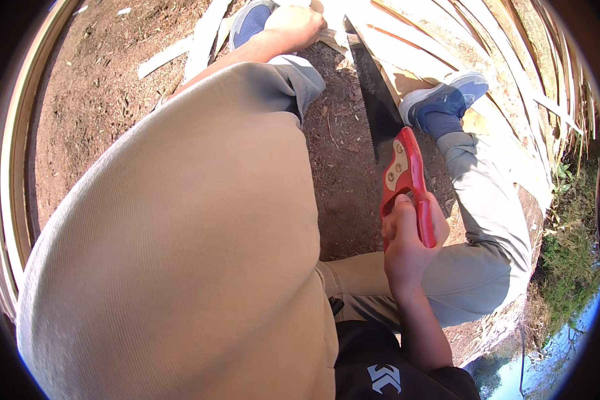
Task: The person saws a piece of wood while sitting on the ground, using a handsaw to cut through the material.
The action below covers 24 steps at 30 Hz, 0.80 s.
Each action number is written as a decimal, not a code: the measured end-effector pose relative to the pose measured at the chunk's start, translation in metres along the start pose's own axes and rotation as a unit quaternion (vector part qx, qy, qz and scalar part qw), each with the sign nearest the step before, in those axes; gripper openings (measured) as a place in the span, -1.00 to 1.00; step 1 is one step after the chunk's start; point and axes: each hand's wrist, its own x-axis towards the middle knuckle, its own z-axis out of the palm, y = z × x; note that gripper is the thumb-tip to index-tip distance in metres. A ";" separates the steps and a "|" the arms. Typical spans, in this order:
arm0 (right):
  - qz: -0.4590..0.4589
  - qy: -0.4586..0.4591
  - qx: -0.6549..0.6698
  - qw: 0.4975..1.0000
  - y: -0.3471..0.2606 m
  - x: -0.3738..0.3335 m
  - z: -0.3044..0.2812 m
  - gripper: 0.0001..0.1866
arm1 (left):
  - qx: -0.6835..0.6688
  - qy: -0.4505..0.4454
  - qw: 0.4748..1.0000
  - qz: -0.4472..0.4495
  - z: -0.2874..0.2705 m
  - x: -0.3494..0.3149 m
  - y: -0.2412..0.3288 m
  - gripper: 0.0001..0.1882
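A hand saw [378,100] with a dark toothed blade and a red handle points away from me, its tip at the far end. My right hand [412,233] is closed round the red handle. At the top, beside my left shoe, my left hand [293,25] bends over a short wooden strip [332,41] and seems to grip it; glare washes out part of the fingers. The blade's far end lies close to the strip's right end. From this view I cannot tell whether the teeth touch the wood.
My left shoe [250,25] and right shoe [447,100] stand on either side of the blade. Pale wooden strips [440,40] pile up at the far right. Bare brown soil [100,113] with scattered chips spreads leftward. Green plants [570,267] grow at right. My raised left leg [200,220] hides much ground.
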 end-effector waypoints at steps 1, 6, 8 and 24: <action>0.018 0.014 0.022 1.000 -0.007 -0.001 -0.008 -0.87 | 0.001 -0.047 0.999 0.004 -0.006 0.010 0.011 -0.83; -0.054 -0.026 -0.041 0.997 -0.001 0.055 0.028 -0.84 | 0.070 -0.131 0.989 0.024 -0.024 0.010 0.015 -0.77; -0.039 -0.016 -0.050 0.998 0.008 0.040 0.029 -0.84 | 0.075 -0.149 0.986 0.007 -0.024 0.008 0.016 -0.77; -0.012 0.005 -0.025 1.000 0.004 -0.005 0.011 -0.88 | 0.101 -0.144 0.984 0.014 -0.009 0.012 0.006 -0.78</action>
